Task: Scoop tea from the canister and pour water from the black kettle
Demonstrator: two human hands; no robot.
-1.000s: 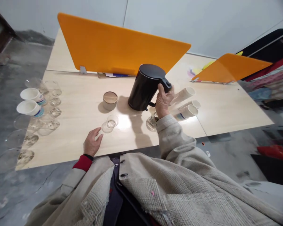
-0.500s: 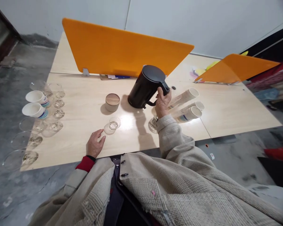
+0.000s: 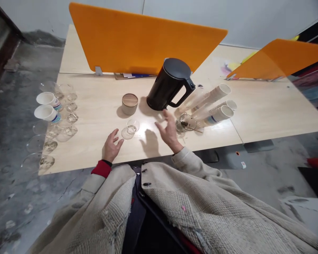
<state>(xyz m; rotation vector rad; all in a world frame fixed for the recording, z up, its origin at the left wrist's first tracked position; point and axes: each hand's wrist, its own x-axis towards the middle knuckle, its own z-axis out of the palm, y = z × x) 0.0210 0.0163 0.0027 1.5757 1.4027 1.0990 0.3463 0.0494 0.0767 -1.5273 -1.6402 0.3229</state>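
Observation:
A black electric kettle stands upright on the table with its lid shut and its handle to the right. My right hand hovers in front of it, fingers apart and holding nothing. Between my hands sits a small clear glass cup with a little liquid in it. My left hand is just left of that cup, fingers spread, empty and not touching it. Behind the cup stands a round grey canister with a wooden lid. Right of my right hand, a clear glass contains dark bits and a thin stick.
Stacks of paper cups stand at the right. Two paper cups and several clear glasses line the table's left edge. An orange divider rises behind the kettle, another orange divider farther right.
My right hand has let go of the kettle handle and moved down and left toward the small cup. My left hand stays beside the cup. The camera view has shifted slightly.

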